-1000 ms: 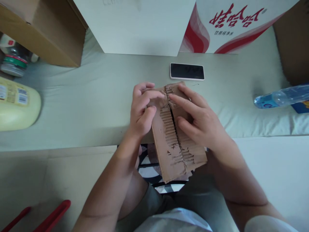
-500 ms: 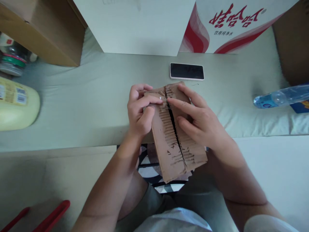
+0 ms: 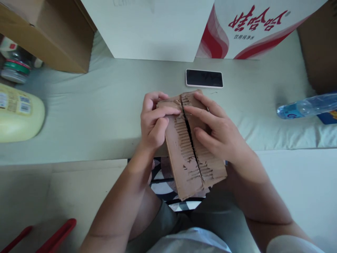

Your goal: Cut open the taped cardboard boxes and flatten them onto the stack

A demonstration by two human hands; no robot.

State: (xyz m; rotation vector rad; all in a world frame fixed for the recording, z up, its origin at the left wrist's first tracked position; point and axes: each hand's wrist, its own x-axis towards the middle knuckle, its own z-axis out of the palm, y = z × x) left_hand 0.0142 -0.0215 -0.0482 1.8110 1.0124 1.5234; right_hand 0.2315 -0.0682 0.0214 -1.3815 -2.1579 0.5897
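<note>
A small brown cardboard box (image 3: 175, 165) is tilted between my hands, over my lap and the front edge of the covered surface. Its top flaps meet at a dark lengthwise gap, and torn paper bares the corrugation on both sides. My left hand (image 3: 155, 121) grips the box's upper left edge, with the index finger pressed on the flap close to the gap. My right hand (image 3: 216, 126) lies over the right flap, fingers spread, its index fingertip at the gap near the top end. The box's underside is hidden.
Beyond the box lies a phone (image 3: 204, 78), with white cartons (image 3: 158, 31) behind it. At right lies a plastic bottle (image 3: 302, 107); at left stand a pale yellow jug (image 3: 21, 114) and a brown carton (image 3: 65, 38). Red handles (image 3: 59, 233) show at lower left.
The left index finger has slid slightly right toward the gap, covering a small shiny spot seen there before. The box and right hand stay almost in place.
</note>
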